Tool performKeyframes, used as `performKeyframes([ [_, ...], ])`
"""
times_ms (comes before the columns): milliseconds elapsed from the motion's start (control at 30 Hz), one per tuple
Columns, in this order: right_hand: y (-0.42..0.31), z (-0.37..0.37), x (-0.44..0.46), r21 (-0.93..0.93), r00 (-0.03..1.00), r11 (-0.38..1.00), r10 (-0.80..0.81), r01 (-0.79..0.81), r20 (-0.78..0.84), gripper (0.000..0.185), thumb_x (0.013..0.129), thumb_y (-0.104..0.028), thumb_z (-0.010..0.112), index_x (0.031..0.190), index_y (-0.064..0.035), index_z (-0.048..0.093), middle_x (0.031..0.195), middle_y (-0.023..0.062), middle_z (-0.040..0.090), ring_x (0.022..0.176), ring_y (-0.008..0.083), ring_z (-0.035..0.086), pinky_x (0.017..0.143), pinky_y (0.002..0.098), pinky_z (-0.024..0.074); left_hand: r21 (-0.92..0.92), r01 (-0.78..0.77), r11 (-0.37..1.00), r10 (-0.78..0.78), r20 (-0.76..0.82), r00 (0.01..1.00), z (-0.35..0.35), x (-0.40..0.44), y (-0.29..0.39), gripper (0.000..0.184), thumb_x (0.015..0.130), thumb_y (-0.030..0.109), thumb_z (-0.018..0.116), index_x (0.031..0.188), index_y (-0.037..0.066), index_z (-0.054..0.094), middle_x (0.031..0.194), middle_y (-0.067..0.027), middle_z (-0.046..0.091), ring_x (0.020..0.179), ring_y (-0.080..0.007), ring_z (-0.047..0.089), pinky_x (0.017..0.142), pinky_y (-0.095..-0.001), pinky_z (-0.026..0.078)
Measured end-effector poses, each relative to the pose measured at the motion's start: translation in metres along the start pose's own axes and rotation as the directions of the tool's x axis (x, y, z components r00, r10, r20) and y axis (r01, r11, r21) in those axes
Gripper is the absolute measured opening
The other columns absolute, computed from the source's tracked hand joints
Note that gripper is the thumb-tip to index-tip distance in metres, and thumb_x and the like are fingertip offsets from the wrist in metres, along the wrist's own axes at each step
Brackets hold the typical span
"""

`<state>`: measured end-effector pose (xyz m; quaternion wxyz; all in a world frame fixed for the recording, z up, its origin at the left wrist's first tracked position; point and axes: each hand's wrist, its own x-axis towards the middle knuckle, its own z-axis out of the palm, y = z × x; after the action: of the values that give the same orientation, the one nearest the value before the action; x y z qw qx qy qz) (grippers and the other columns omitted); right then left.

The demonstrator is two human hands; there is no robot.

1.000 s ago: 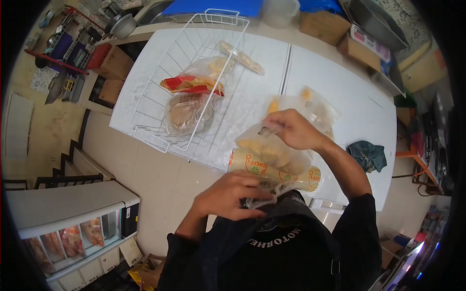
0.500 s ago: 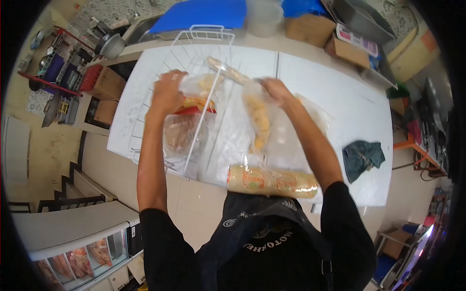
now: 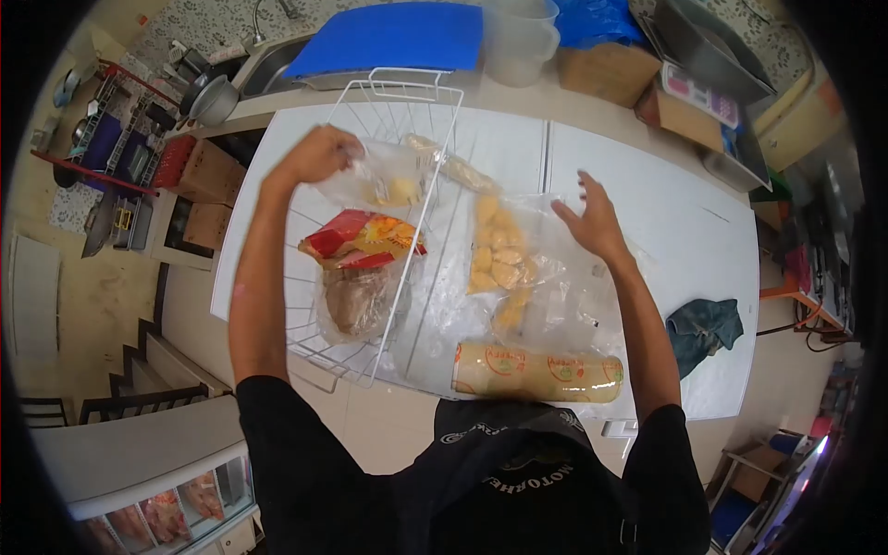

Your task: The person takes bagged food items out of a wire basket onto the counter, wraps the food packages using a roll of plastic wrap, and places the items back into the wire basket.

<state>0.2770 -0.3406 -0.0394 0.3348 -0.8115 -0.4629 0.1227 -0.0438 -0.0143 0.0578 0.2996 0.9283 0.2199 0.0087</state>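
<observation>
My left hand (image 3: pixel 322 154) is closed on a corner of a clear plastic bag (image 3: pixel 375 178) with a few yellow pieces at its bottom, over the white wire basket (image 3: pixel 356 377). In the basket, a red and yellow packet (image 3: pixel 356 238) lies above a clear bag of something brown (image 3: pixel 356 301). My right hand (image 3: pixel 592 220) is open, fingers spread, beside a clear bag of yellow-orange chunks (image 3: pixel 501 248). Below that bag lies a second clear bag with yellow pieces (image 3: pixel 511 310). A long narrow pale packet (image 3: pixel 462 172) lies across the basket's right rim.
A long printed plastic-wrapped roll (image 3: pixel 536 372) lies at the near edge of the white worktop (image 3: pixel 666 222). A dark green cloth (image 3: pixel 703 335) is at the right. Behind stand a blue board (image 3: pixel 388 39), a translucent jug (image 3: pixel 518 44), a cardboard box (image 3: pixel 609 76) and metal trays (image 3: pixel 712 51).
My right hand has let go of the bag of yellow-orange chunks, which now lies flat, and has moved right and opened. My left hand still holds its bag, now spread out more.
</observation>
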Motion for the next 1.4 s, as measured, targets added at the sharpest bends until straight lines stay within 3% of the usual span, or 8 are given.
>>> performKeyframes([
  [367,-0.169,-0.030,-0.027,0.376,0.641,0.554,-0.751,0.743,-0.159,0.103,0.048,-0.044,0.091,0.129,0.0003,0.044,0.124,0.0211,0.054,0.114,0.0306,0.053,0.098,0.0405,0.0413,0.163,-0.239,0.957,0.261,-0.130,0.957,0.004,-0.040,0.262,0.022,0.078,-0.005,0.058,0.098,-0.003,0.066,0.094,-0.0098,0.067,0.086,-0.0149,0.060,0.078,-0.0283,0.048],
  [467,-0.162,-0.043,-0.049,0.596,0.769,0.551,-0.611,0.584,-0.188,0.083,0.051,-0.037,0.091,0.115,-0.0011,0.055,0.109,0.0145,0.064,0.096,0.0208,0.062,0.083,0.0349,0.0489,-0.002,-0.334,0.943,0.296,-0.457,0.839,0.046,-0.031,0.297,0.017,0.072,0.011,0.060,0.079,-0.004,0.061,0.062,-0.0174,0.054,0.054,-0.0176,0.047,0.053,-0.0341,0.042],
  [733,-0.038,-0.110,-0.106,0.323,0.961,0.911,-0.207,0.258,-0.186,0.020,0.084,-0.017,0.065,0.097,-0.0021,0.069,0.075,0.0074,0.068,0.064,0.0117,0.060,0.064,0.0296,0.0495,-0.173,-0.479,0.861,0.219,-0.722,0.656,0.162,-0.098,0.287,0.050,0.074,0.011,0.070,0.120,-0.002,0.055,0.111,-0.0177,0.064,0.105,-0.0283,0.062,0.093,-0.0330,0.047],
  [867,0.047,-0.140,-0.159,0.085,0.920,0.927,-0.345,0.364,-0.184,0.021,0.086,-0.007,0.057,0.104,-0.0008,0.065,0.098,0.0132,0.068,0.088,0.0228,0.063,0.082,0.0344,0.0487,0.145,0.409,0.901,-0.369,-0.239,0.898,0.285,-0.129,0.228,0.078,0.070,0.057,0.071,0.120,0.000,0.056,0.128,-0.0201,0.053,0.124,-0.0329,0.046,0.105,-0.0563,0.030],
  [1033,0.105,-0.121,-0.197,0.245,0.993,0.964,-0.117,0.108,0.023,0.024,0.082,-0.002,0.053,0.103,-0.0006,0.066,0.104,0.0136,0.068,0.099,0.0259,0.061,0.089,0.0353,0.0451,0.144,0.324,0.935,-0.341,0.114,0.933,0.318,-0.119,0.254,0.083,0.066,0.063,0.070,0.122,0.003,0.056,0.128,-0.0201,0.052,0.124,-0.0336,0.045,0.104,-0.0494,0.033],
  [1167,0.120,-0.105,-0.206,0.177,0.978,0.962,-0.209,0.210,-0.023,0.022,0.081,-0.005,0.057,0.100,-0.0016,0.067,0.103,0.0129,0.068,0.097,0.0258,0.061,0.088,0.0357,0.0444,-0.041,0.560,0.827,-0.529,-0.390,0.753,0.324,-0.122,0.224,0.072,0.068,0.060,0.070,0.107,0.000,0.065,0.108,-0.0179,0.063,0.108,-0.0352,0.056,0.094,-0.0430,0.043],
  [1267,0.106,-0.099,-0.217,0.277,0.996,0.957,-0.078,0.086,-0.041,0.023,0.080,-0.004,0.056,0.100,-0.0021,0.067,0.103,0.0127,0.068,0.095,0.0277,0.062,0.086,0.0367,0.0465,-0.061,0.588,0.806,-0.550,0.290,0.783,0.316,-0.107,0.191,0.049,0.075,0.042,0.075,0.098,-0.001,0.069,0.087,-0.0153,0.067,0.083,-0.0269,0.064,0.079,-0.0360,0.049],
  [1400,0.102,-0.080,-0.227,0.346,0.990,0.928,-0.136,0.137,-0.030,0.025,0.079,-0.002,0.054,0.100,-0.0019,0.067,0.102,0.0123,0.068,0.091,0.0263,0.064,0.081,0.0364,0.0490,-0.434,0.448,0.782,-0.325,0.329,0.887,0.319,-0.099,0.175,0.026,0.080,0.023,0.073,0.086,-0.002,0.068,0.073,-0.0070,0.065,0.076,-0.0145,0.063,0.071,-0.0274,0.049],
])
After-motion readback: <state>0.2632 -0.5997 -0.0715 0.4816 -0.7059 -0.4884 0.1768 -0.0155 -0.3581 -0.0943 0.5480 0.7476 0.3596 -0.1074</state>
